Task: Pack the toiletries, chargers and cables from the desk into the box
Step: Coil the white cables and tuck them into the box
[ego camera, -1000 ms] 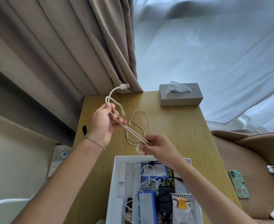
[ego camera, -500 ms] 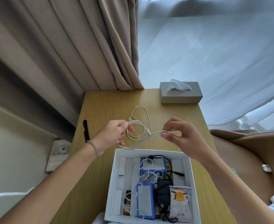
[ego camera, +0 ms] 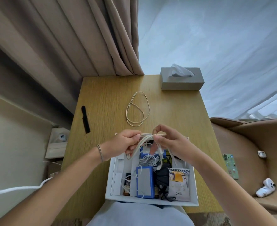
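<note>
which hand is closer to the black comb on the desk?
Left. The left hand is just right of the black comb and nearer the person; the right hand is farther right, over the box.

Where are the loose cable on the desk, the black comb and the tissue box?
loose cable (ego camera: 129, 111), head view, on the left strand of its loop.
black comb (ego camera: 85, 119), head view, on the middle of its spine.
tissue box (ego camera: 182, 82), head view, on its grey front wall.

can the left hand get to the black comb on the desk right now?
Probably not yet: the left hand and right hand both hold the folded white cable over the box. The black comb lies unobstructed.
</note>
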Demonstrator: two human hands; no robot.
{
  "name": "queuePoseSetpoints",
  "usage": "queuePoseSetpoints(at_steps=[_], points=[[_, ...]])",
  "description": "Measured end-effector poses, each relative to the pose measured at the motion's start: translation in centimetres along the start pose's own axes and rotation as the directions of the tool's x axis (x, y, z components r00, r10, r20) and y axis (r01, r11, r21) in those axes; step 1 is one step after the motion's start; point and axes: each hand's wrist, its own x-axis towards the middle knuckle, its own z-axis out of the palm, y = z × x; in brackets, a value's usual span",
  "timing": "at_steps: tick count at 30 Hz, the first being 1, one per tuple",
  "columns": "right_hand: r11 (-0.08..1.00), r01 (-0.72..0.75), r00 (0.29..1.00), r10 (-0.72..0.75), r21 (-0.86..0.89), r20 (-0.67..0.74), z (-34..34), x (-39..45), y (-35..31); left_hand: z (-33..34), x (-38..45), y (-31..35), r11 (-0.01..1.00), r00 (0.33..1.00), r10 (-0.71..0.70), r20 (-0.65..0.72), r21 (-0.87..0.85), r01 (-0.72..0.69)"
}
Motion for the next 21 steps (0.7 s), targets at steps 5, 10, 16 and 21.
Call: queuePoseSetpoints(at_steps=[5,10,16,21], points=[[0.980,-0.196,0.969,0.196,0.009,-0.149,0.4,0.1,2.9,1.4,0.3,-3.7,0.978,0.959,0.000,-0.284,0.201,0.060],[0.929,-0.304,0.909,0.217,-0.210,-0.355,1.0,1.2,6.3,2.2,0.1,-6.2,0.838,0.931,0.033,-0.364,0.518,0.173],[0.760,-0.381,0.860,0.082,-0.526,-0.504,1.2,2.3,8.4,4.2,0.6,-7.3,0.737,0.916,0.118,-0.383,0.652,0.177],[0.556,-0.431,0.862,0.021,-0.711,-0.507,1.1,2.6,9.2,4.7,0.8,-7.8,0.686,0.905,0.046,-0.423,0.672,0.279]])
